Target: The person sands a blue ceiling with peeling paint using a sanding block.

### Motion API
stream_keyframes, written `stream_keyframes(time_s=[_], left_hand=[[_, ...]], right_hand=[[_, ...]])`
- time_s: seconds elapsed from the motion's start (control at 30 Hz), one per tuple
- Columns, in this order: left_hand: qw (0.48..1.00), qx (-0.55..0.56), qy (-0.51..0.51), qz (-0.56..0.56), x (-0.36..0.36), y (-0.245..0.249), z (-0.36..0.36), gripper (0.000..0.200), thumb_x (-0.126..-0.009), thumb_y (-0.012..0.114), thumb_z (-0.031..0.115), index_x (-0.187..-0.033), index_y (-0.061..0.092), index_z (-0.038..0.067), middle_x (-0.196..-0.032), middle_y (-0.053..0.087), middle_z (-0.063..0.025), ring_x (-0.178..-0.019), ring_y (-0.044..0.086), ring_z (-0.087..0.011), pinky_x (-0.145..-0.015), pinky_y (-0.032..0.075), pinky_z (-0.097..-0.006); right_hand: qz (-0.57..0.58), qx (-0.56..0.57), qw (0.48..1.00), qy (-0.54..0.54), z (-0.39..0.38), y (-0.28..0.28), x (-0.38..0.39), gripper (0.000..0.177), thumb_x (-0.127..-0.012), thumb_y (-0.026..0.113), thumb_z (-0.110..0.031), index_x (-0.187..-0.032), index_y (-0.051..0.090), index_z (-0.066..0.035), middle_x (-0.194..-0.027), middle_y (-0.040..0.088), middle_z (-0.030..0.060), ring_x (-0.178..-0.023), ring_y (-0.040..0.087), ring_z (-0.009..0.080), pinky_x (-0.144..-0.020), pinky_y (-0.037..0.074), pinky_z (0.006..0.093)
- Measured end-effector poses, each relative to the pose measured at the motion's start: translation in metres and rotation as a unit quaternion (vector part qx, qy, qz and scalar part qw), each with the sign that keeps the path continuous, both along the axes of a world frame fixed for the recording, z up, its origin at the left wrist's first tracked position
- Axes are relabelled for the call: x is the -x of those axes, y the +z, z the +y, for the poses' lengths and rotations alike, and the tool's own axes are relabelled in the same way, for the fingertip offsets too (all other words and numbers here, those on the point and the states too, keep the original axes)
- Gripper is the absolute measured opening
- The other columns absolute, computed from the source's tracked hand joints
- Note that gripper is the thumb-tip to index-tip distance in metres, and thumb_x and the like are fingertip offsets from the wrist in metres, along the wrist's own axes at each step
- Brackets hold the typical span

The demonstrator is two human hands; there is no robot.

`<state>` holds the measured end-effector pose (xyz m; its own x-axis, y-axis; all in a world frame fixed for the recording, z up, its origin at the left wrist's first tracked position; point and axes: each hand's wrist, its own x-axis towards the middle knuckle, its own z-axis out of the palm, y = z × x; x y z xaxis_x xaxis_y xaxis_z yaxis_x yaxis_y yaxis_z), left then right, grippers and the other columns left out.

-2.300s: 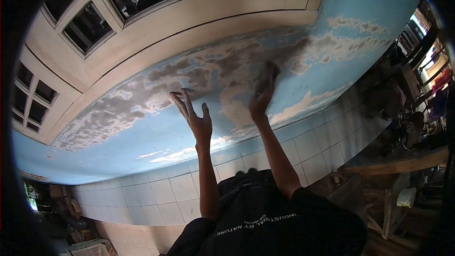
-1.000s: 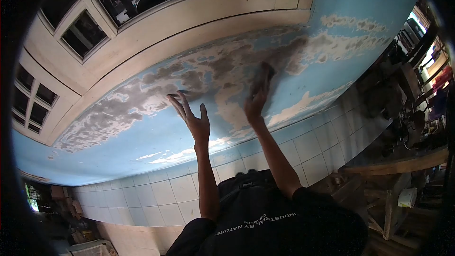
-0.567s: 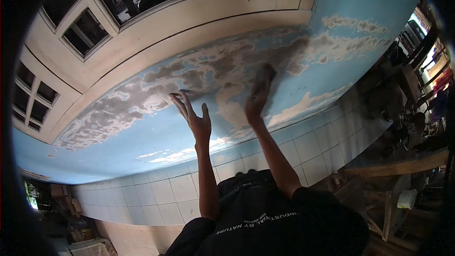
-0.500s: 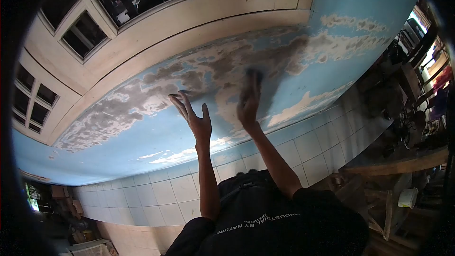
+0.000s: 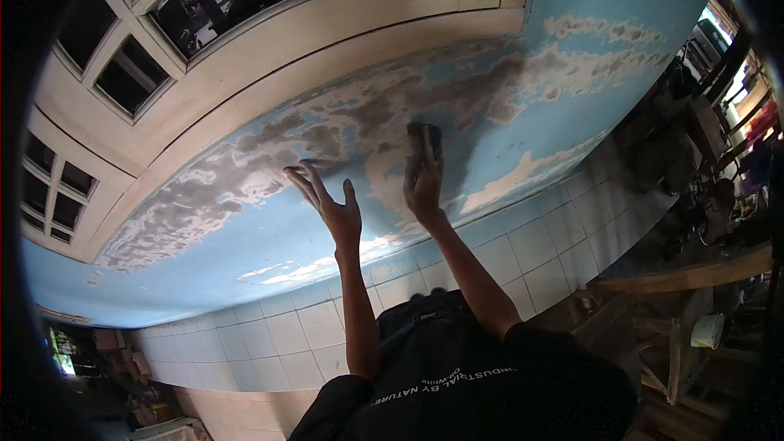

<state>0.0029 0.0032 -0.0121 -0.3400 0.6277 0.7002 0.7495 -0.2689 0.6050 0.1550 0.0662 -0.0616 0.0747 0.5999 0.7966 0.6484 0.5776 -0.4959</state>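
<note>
In the head view, a light blue wall (image 5: 523,147) carries a long band of worn paint, with pale and grey patches (image 5: 376,110) showing through. My right hand (image 5: 423,184) is pressed round a dark, flat piece of sandpaper (image 5: 425,137), which lies against the worn band; its grit and exact edges are too dark to make out. My left hand (image 5: 335,212) is empty, fingers spread and thumb apart. Its fingertips reach the wall at the lower edge of the grey patches, though whether they touch is hard to tell.
A cream window frame (image 5: 327,37) with dark panes runs above the worn band. White tiles (image 5: 294,335) cover the lower wall. To the right are a wooden table edge (image 5: 694,276), a white tub (image 5: 706,331) and dark clutter.
My right hand, blurred by motion before, now shows sharply, with the sandpaper slightly left on the wall. My left hand keeps its spread pose. The whole view has shifted a little.
</note>
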Motion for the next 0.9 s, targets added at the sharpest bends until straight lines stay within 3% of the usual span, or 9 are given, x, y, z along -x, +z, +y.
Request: stream_keyframes(time_s=[0.13,0.2,0.33,0.4,0.47,0.57,0.7,0.77,0.9], left_hand=[[1.000,0.005,-0.010,0.007,0.006,-0.004,-0.001,0.090,-0.081,0.069,-0.001,-0.154,0.020,0.018,-0.160,-0.001,-0.0184,-0.147,0.001,-0.0390,-0.116,0.017,-0.0543],[1.000,0.005,-0.006,0.004,0.005,-0.002,-0.001,0.091,-0.080,0.069,-0.001,-0.154,0.019,0.018,-0.160,-0.001,-0.0183,-0.147,0.000,-0.0391,-0.117,0.017,-0.0543],[1.000,-0.002,0.001,0.002,0.000,-0.002,0.001,0.091,-0.080,0.069,-0.001,-0.154,0.019,0.018,-0.160,-0.001,-0.0183,-0.147,0.000,-0.0391,-0.116,0.017,-0.0541],[1.000,0.008,-0.001,-0.002,0.000,0.000,0.000,0.092,-0.080,0.069,-0.001,-0.154,0.019,0.018,-0.160,-0.002,-0.0183,-0.147,0.000,-0.0392,-0.116,0.017,-0.0540],[1.000,0.018,0.002,-0.008,0.001,0.001,-0.001,0.092,-0.080,0.069,-0.001,-0.154,0.018,0.018,-0.160,-0.002,-0.0183,-0.147,0.000,-0.0392,-0.116,0.018,-0.0539],[1.000,0.021,0.002,-0.006,0.001,0.001,-0.002,0.092,-0.081,0.069,-0.001,-0.154,0.018,0.018,-0.160,-0.002,-0.0181,-0.147,0.000,-0.0390,-0.116,0.018,-0.0535],[1.000,0.018,0.011,-0.008,-0.002,0.001,-0.001,0.091,-0.081,0.068,-0.002,-0.154,0.018,0.018,-0.160,-0.002,-0.0181,-0.147,0.001,-0.0387,-0.116,0.019,-0.0531],[1.000,0.010,0.013,0.000,-0.002,0.001,0.001,0.091,-0.081,0.068,-0.002,-0.154,0.018,0.017,-0.160,-0.002,-0.0181,-0.147,0.001,-0.0386,-0.116,0.019,-0.0530],[1.000,0.018,0.009,-0.011,-0.001,0.002,-0.001,0.091,-0.080,0.068,-0.002,-0.154,0.019,0.017,-0.160,-0.001,-0.0185,-0.147,0.001,-0.0392,-0.116,0.020,-0.0532]], right_hand=[[0.085,-0.060,0.994,-0.017,0.014,0.018,-0.018,0.044,-0.105,0.033,-0.017,-0.145,0.035,0.001,-0.150,0.036,0.0200,-0.141,0.030,0.0366,-0.116,0.020,0.0517],[0.223,-0.042,0.973,-0.037,0.013,0.029,-0.010,0.043,-0.104,0.034,-0.017,-0.143,0.042,0.000,-0.150,0.037,0.0180,-0.141,0.029,0.0392,-0.116,0.020,0.0496],[0.165,-0.052,0.985,0.003,0.000,0.012,0.012,0.043,-0.104,0.033,-0.016,-0.143,0.042,-0.001,-0.149,0.039,0.0185,-0.141,0.029,0.0393,-0.116,0.020,0.0497],[-0.004,-0.025,1.000,-0.002,-0.003,0.002,0.008,0.043,-0.104,0.033,-0.016,-0.143,0.040,0.000,-0.148,0.038,0.0202,-0.140,0.029,0.0398,-0.116,0.020,0.0502],[0.005,-0.037,0.999,0.002,0.009,-0.001,-0.005,0.043,-0.104,0.033,-0.015,-0.144,0.039,0.000,-0.149,0.036,0.0210,-0.140,0.030,0.0408,-0.116,0.021,0.0504],[0.159,0.008,0.986,-0.039,0.019,0.001,-0.016,0.045,-0.104,0.032,-0.018,-0.144,0.037,0.002,-0.150,0.034,0.0220,-0.140,0.029,0.0422,-0.115,0.022,0.0516],[0.129,-0.007,0.990,-0.053,0.011,-0.003,0.000,0.046,-0.104,0.031,-0.019,-0.144,0.036,0.003,-0.151,0.033,0.0224,-0.140,0.029,0.0424,-0.115,0.022,0.0522],[0.066,0.005,0.998,-0.009,0.003,0.001,-0.001,0.047,-0.105,0.031,-0.021,-0.145,0.036,0.002,-0.151,0.033,0.0222,-0.140,0.029,0.0424,-0.115,0.021,0.0520],[0.065,-0.042,0.997,-0.008,0.015,0.015,-0.021,0.048,-0.105,0.033,-0.024,-0.145,0.035,0.002,-0.151,0.033,0.0224,-0.139,0.031,0.0426,-0.115,0.022,0.0523]])
